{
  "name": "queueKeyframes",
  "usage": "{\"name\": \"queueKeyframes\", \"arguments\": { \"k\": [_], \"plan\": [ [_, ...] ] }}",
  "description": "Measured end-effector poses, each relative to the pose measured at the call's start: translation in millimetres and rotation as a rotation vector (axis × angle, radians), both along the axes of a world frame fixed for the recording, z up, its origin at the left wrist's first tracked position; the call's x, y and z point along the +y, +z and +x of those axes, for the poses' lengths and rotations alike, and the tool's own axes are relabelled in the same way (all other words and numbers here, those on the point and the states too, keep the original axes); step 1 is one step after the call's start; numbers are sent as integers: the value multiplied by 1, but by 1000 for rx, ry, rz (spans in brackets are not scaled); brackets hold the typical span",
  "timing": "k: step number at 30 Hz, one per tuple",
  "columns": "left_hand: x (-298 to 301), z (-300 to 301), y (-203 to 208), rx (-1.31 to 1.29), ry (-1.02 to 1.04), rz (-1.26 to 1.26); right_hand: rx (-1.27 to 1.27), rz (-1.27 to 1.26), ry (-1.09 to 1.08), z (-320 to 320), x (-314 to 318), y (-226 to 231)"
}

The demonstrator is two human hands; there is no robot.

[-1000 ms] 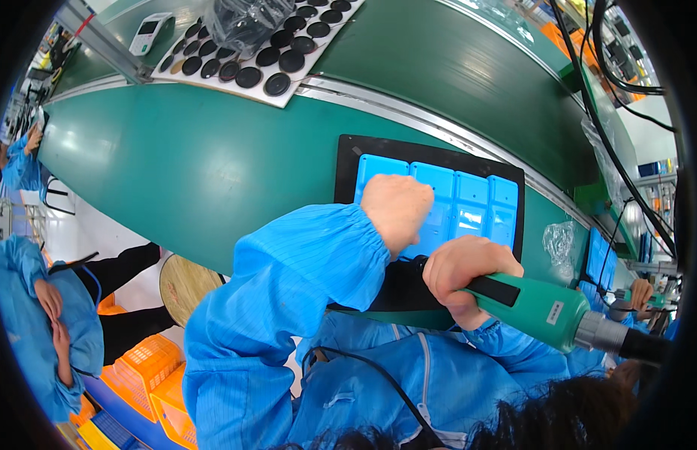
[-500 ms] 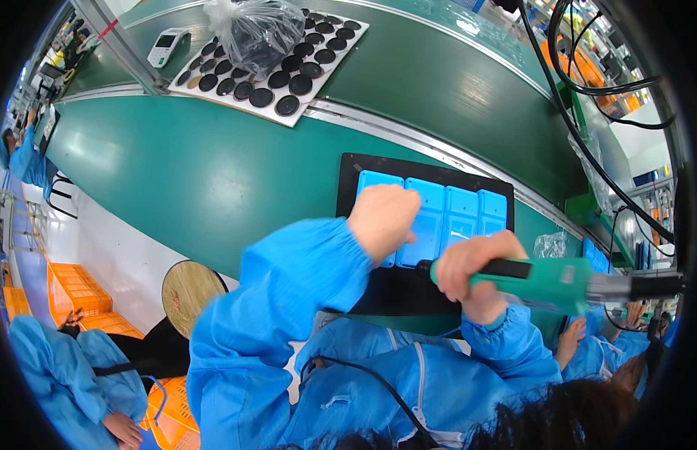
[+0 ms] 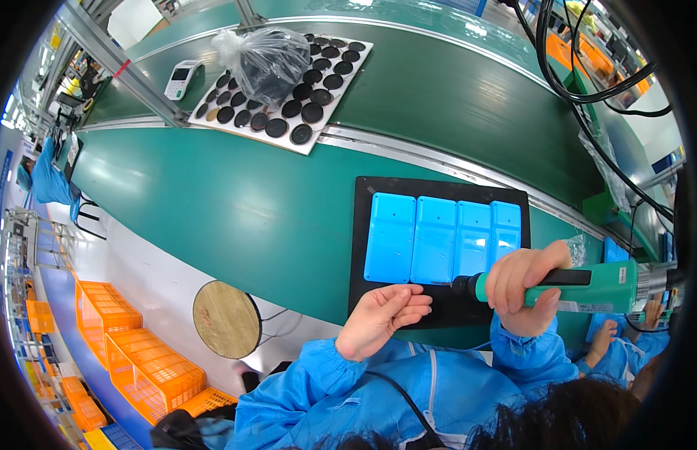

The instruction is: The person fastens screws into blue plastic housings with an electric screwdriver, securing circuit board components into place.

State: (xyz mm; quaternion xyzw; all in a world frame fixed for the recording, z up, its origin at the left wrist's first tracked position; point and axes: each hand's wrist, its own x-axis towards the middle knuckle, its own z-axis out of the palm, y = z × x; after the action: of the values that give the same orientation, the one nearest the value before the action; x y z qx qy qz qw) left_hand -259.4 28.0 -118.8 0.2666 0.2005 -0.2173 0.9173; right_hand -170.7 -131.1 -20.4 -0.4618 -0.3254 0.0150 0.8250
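My right hand (image 3: 525, 291) is wrapped round a green electric screwdriver (image 3: 603, 287), held nearly level with its black nose and thin bit pointing left. Close to the bit's tip is my left hand (image 3: 386, 316), palm turned up, thumb pressed to curled fingers. Whatever sits between those fingertips is too small to make out. Just beyond both hands, several blue plastic cases (image 3: 390, 238) lie side by side in a row on a black mat (image 3: 361, 262). The screwdriver's nose covers part of the mat's near right side.
Across the metal rail stands a white board (image 3: 303, 146) of black discs, a clear bag (image 3: 270, 64) of dark parts on top. A handheld terminal (image 3: 181, 80) lies beside it. Black cables (image 3: 588, 135) hang at right. A round stool (image 3: 227, 319) and orange crates (image 3: 153, 367) stand left.
My left hand has moved from over the blue cases down and right to the bit's tip. The screwdriver has shifted slightly right and lower. The view has turned, and the person at lower left is mostly out of it.
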Motion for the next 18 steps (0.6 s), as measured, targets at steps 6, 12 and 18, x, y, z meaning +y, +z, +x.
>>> {"name": "queueKeyframes", "arguments": {
  "k": [6,12,18],
  "plan": [
    [-4,-3,-5,25,-130,138,-9,108,147,-4,3,-6],
    [-10,-4,-7,-22,-98,-143,-37,73,321,-6,2,-7],
    [-14,-6,-6,-8,-55,-178,-48,134,300,-10,2,-9]
  ]
}}
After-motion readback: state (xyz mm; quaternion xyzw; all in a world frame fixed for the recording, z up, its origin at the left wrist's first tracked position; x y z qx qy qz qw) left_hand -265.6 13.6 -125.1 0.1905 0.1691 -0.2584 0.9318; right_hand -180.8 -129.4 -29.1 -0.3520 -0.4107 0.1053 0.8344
